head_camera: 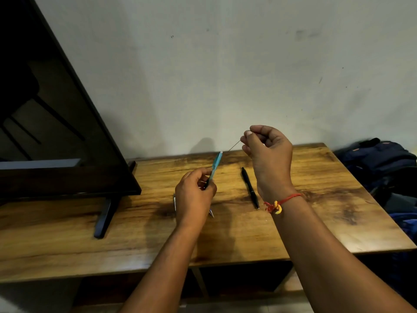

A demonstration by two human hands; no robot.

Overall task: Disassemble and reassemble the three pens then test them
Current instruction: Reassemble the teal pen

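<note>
My left hand (195, 197) grips the lower end of a light blue pen barrel (216, 163), which tilts up and to the right above the table. My right hand (267, 152), raised higher and to the right, pinches the end of a thin dark refill (234, 146) that runs down toward the barrel's open top. A black pen (250, 187) lies on the wooden table (316, 213) between my hands. A third pen lies under my left hand; only its tip (211, 213) and a pale end (174, 203) show.
A dark television (56, 132) on black feet (103, 220) fills the left of the table. A pale wall stands right behind. A dark blue backpack (379, 163) sits off the table's right edge. Open shelves lie under the tabletop.
</note>
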